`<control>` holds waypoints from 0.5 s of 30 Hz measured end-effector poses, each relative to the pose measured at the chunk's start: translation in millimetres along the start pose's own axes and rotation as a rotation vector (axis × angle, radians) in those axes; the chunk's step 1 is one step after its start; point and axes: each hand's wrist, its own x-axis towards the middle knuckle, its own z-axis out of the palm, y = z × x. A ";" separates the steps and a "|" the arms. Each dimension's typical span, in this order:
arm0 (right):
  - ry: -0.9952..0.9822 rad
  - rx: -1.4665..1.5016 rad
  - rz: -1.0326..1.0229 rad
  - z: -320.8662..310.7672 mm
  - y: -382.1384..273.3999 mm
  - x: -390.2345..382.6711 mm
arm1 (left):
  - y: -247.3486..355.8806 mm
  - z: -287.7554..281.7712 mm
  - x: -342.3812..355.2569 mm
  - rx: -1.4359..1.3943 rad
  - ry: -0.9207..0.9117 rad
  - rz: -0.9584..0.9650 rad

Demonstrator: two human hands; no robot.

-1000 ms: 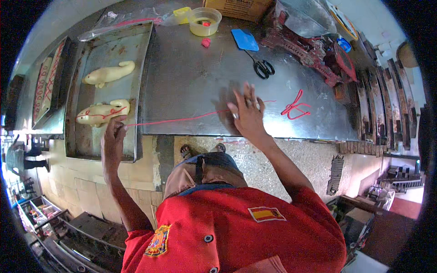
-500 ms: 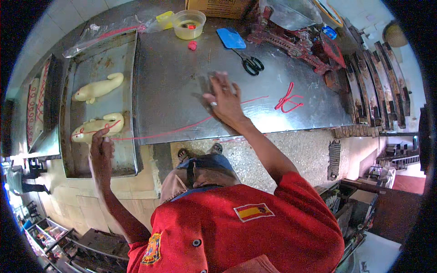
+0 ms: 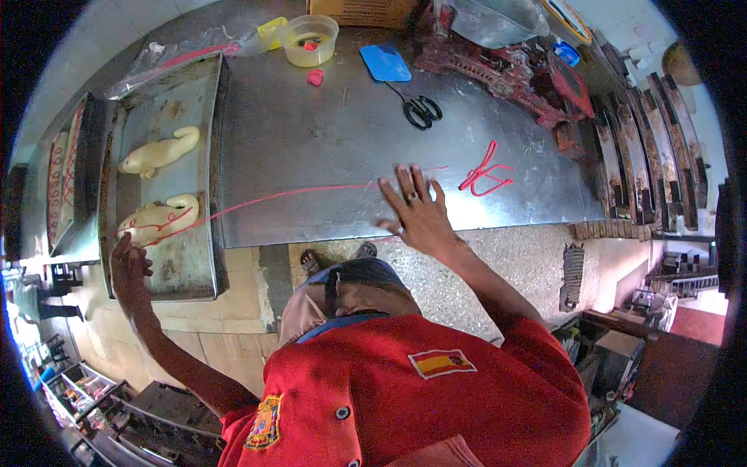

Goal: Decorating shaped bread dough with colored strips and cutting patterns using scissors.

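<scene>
Inside the metal baking tray point(image 3: 219, 268) at left lie two pale dough figures with curled tails, a far one point(image 3: 159, 152) and a near one point(image 3: 167, 214). A thin red dough strand point(image 3: 288, 191) loops over the near figure and runs right across the table. My left hand point(image 3: 131, 268) is closed at the near figure's head, its fingertips pinched at the strand's end. My right hand point(image 3: 420, 214) is open, fingers spread over the strand near the table's front edge. Right of it lies a tangled red dough strand point(image 3: 489, 171).
Black scissors point(image 3: 422, 111) and a blue scraper point(image 3: 385, 62) lie on the metal table point(image 3: 311, 140). Behind are a plastic tub point(image 3: 310, 48) of liquid, a red lump point(image 3: 315, 77) and a red scale point(image 3: 498, 78). Another tray point(image 3: 76, 179) with red-decorated dough stands far left.
My left hand has moved left and slightly down to the near figure's head. My right hand has shifted right and toward me along the strand. The strand now bows higher across the table.
</scene>
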 end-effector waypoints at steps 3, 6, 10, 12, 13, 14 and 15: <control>-0.009 -0.022 -0.027 1.5 7.3 4.2 | -1.5 -4.5 -9.5 0.013 0.136 -0.061; 0.050 0.056 -0.006 -5.6 6.5 20.0 | 27.7 15.1 -46.0 -0.084 0.163 0.088; 0.074 0.078 -0.075 6.8 11.1 -8.6 | 30.4 33.0 -59.9 -0.164 0.131 0.017; 0.110 0.105 -0.073 10.1 22.2 -19.5 | 30.5 39.0 -67.2 -0.299 0.067 -0.068; 0.110 0.109 -0.075 10.2 26.8 -19.5 | 28.8 39.9 -69.3 -0.296 0.070 -0.069; 0.116 0.080 -0.038 10.8 33.4 -14.9 | 26.8 40.2 -70.8 -0.303 0.070 -0.074; 0.122 0.050 0.000 11.7 39.8 -8.6 | 27.1 40.5 -72.1 -0.311 0.070 -0.078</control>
